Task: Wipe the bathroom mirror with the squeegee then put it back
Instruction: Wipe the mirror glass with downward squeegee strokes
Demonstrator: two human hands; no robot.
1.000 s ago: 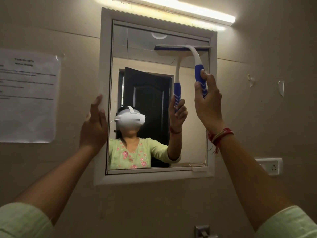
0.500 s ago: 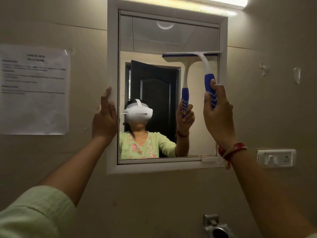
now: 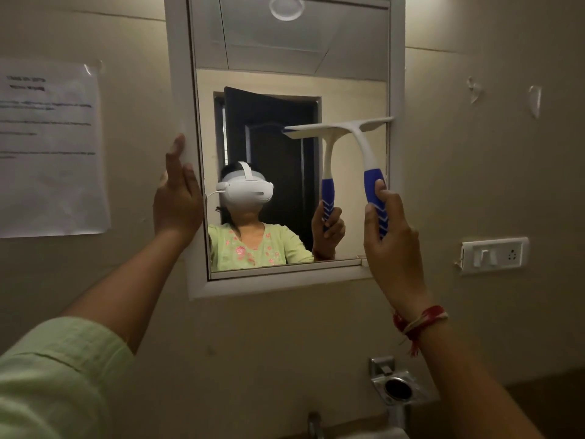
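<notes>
Here, in the head view, the right hand [image 3: 392, 245] grips the squeegee [image 3: 364, 147] by its blue handle, the fingers curled round the grip and the thumb lying up along it. The white neck curves up from the handle to the blade, which lies level against the mirror [image 3: 348, 90] at about mid-height, across the right half of the glass. The blade's right end reaches the right side of the white frame [image 3: 180, 90].

The left hand [image 3: 177, 201] rests flat against the left side of the frame, fingers straight and together, holding nothing. A pale green sleeve [image 3: 57, 375] covers that arm near the bottom left corner, and a red and white thread band [image 3: 418, 321] circles the right wrist.

The glass reflects the person in a white headset and a green top, the squeegee and the hand on it, and a dark door behind.

On the wall left of the mirror hangs a printed sheet of paper [image 3: 50, 147], its text too blurred to read. Right of the mirror sits a white switch plate [image 3: 493, 255]. Below the mirror, a shiny metal holder [image 3: 399, 384] is fixed to the wall.
</notes>
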